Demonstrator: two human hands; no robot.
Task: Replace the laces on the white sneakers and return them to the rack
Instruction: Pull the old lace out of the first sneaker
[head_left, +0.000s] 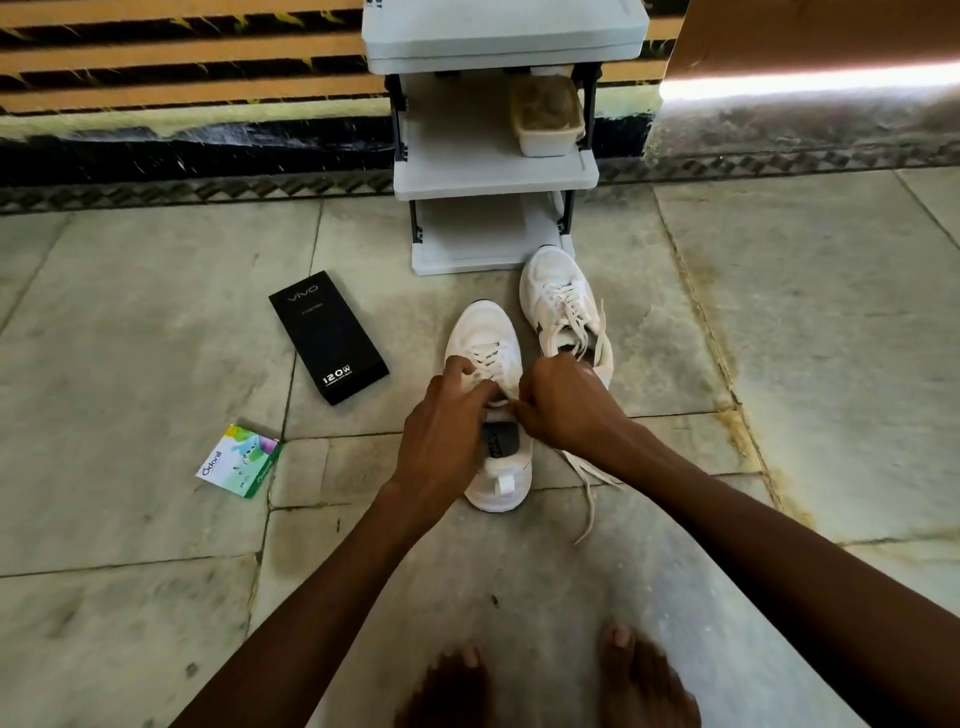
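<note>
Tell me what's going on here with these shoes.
A person works on the nearer white sneaker on the floor. The left hand and the right hand both pinch its laces near the tongue. The second sneaker sits with laces threaded just in front of the rack; neither shoe is on a shelf yet. A loose lace trails on the floor by the right forearm.

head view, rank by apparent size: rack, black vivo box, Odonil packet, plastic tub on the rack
1. rack
2. black vivo box
3. Odonil packet and plastic tub: these look about alike. The tub sits farther from the camera, so I won't rank them.
</note>
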